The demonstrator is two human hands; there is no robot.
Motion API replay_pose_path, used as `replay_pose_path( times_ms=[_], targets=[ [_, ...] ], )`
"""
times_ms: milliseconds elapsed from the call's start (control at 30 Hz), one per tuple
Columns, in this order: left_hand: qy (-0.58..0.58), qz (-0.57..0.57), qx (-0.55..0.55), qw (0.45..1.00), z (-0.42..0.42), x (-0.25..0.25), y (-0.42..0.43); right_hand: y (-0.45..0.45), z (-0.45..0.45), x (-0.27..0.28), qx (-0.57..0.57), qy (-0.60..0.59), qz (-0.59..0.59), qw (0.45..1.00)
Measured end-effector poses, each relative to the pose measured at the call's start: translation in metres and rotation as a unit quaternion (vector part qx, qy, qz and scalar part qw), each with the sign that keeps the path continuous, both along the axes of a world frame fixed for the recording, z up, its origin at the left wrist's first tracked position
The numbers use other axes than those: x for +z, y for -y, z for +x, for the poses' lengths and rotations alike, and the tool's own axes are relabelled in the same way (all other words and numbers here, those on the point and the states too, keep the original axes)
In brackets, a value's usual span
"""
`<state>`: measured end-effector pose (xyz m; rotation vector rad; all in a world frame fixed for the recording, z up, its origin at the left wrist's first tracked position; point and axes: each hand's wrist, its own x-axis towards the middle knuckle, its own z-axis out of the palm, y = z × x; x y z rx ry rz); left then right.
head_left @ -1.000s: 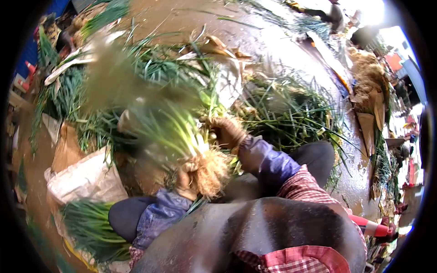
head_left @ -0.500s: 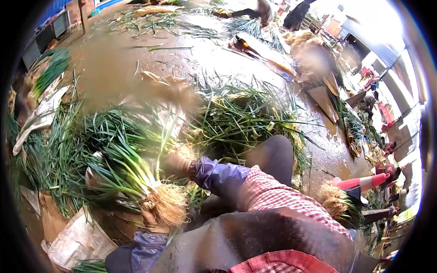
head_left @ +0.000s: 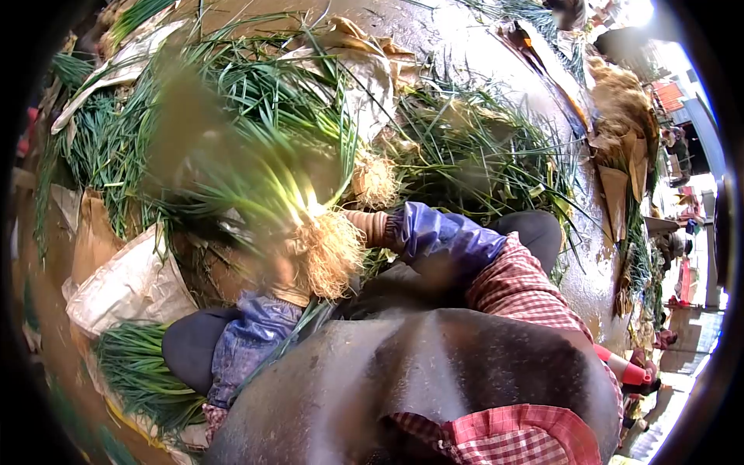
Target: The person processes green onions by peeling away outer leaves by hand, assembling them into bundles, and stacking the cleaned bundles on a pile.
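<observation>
In the head view, your left hand [head_left: 284,273] has its fingers wrapped around the root end of a green onion bunch [head_left: 332,249], in front of your dark apron [head_left: 349,364]. Your right hand [head_left: 367,225] is just beside the roots; its fingers are hidden, so their state can't be told. Another rooted bunch [head_left: 375,183] lies just beyond.

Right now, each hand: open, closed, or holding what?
Left hand: closed, holding a bunch of green onions.
Right hand: fingers hidden behind the bunch's roots; open or closed cannot be told.
</observation>
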<state>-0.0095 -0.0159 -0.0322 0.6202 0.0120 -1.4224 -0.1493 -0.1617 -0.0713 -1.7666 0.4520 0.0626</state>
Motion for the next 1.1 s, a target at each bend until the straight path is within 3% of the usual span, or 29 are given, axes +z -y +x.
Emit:
replay_pose_path(
  times_ms=[67, 133, 200, 267, 300, 333, 400, 433, 467, 500, 567, 600, 633, 667, 700, 767, 800, 833, 867, 900, 967, 1033, 1100],
  targets=[
    [0.108, 0.031, 0.004, 0.994, 0.002, -0.005, 0.003, -0.019, -0.003, 0.0, 0.075, -0.024, -0.056, 0.995],
    [0.015, -0.006, -0.033, 0.999, 0.003, 0.003, 0.01, -0.036, -0.011, 0.003, 0.178, -0.041, -0.129, 0.975],
    [0.0, -0.028, -0.028, 0.999, -0.001, 0.009, 0.009, -0.034, -0.029, 0.006, 0.239, -0.051, -0.157, 0.957],
    [-0.034, -0.076, -0.023, 0.996, -0.003, 0.013, 0.007, -0.007, -0.046, 0.016, 0.181, -0.066, -0.074, 0.978],
    [-0.035, -0.029, -0.021, 0.999, 0.001, -0.003, 0.003, 0.006, -0.048, 0.018, 0.11, -0.054, -0.006, 0.992],
    [-0.036, 0.018, -0.019, 0.999, 0.005, -0.018, -0.001, 0.015, -0.048, 0.02, 0.008, -0.022, 0.088, 0.996],
    [0.018, -0.023, -0.042, 0.999, 0.0, -0.026, 0.002, 0.028, -0.032, 0.025, -0.136, 0.091, 0.169, 0.972],
    [0.044, -0.032, -0.043, 0.998, -0.005, -0.013, 0.005, 0.032, -0.022, 0.023, -0.143, 0.143, 0.127, 0.971],
    [0.069, -0.019, -0.026, 0.997, -0.011, 0.001, 0.006, 0.041, -0.008, 0.019, -0.059, 0.151, -0.028, 0.986],
    [0.049, -0.017, -0.034, 0.998, -0.008, -0.01, 0.005, 0.047, 0.008, 0.028, 0.006, 0.171, -0.186, 0.968],
    [0.016, -0.002, -0.056, 0.998, 0.001, -0.034, -0.001, 0.037, 0.022, 0.043, -0.049, 0.011, -0.103, 0.993],
    [-0.014, 0.004, -0.069, 0.998, 0.001, -0.024, -0.002, 0.046, 0.028, 0.042, 0.023, 0.051, -0.238, 0.97],
    [-0.044, 0.011, -0.082, 0.996, 0.001, -0.012, -0.003, 0.052, 0.03, 0.054, 0.014, -0.011, -0.176, 0.984],
    [0.021, 0.013, -0.045, 0.999, 0.0, -0.012, -0.001, 0.058, 0.033, 0.067, 0.007, -0.074, -0.111, 0.991],
    [-0.096, -0.171, -0.031, 0.98, 0.004, -0.015, 0.003, 0.065, 0.033, 0.068, -0.079, -0.062, -0.088, 0.991],
    [0.024, -0.137, -0.028, 0.99, 0.011, 0.014, -0.004, 0.087, 0.031, 0.061, -0.207, -0.053, -0.084, 0.973],
    [-0.069, -0.212, -0.085, 0.971, 0.011, 0.023, -0.001, 0.101, 0.023, 0.055, -0.277, -0.089, -0.053, 0.955],
    [-0.154, -0.269, -0.151, 0.939, 0.01, 0.033, 0.002, 0.121, 0.016, 0.037, -0.265, -0.139, -0.224, 0.928],
    [-0.109, -0.22, -0.1, 0.964, 0.01, 0.037, 0.0, 0.129, 0.009, 0.041, -0.234, -0.258, -0.298, 0.889],
    [-0.064, -0.17, -0.046, 0.982, 0.011, 0.04, -0.002, 0.14, -0.001, 0.017, -0.216, -0.326, -0.313, 0.865],
    [-0.121, -0.228, -0.111, 0.96, 0.029, -0.005, -0.005, 0.151, -0.011, -0.033, -0.198, -0.366, -0.279, 0.865],
    [-0.143, -0.27, -0.111, 0.946, 0.046, -0.062, -0.005, 0.151, -0.013, -0.055, -0.101, -0.394, -0.318, 0.857],
    [-0.092, -0.095, -0.053, 0.99, 0.026, -0.031, -0.01, 0.143, -0.008, -0.032, -0.06, -0.454, -0.335, 0.824]
  ],
)
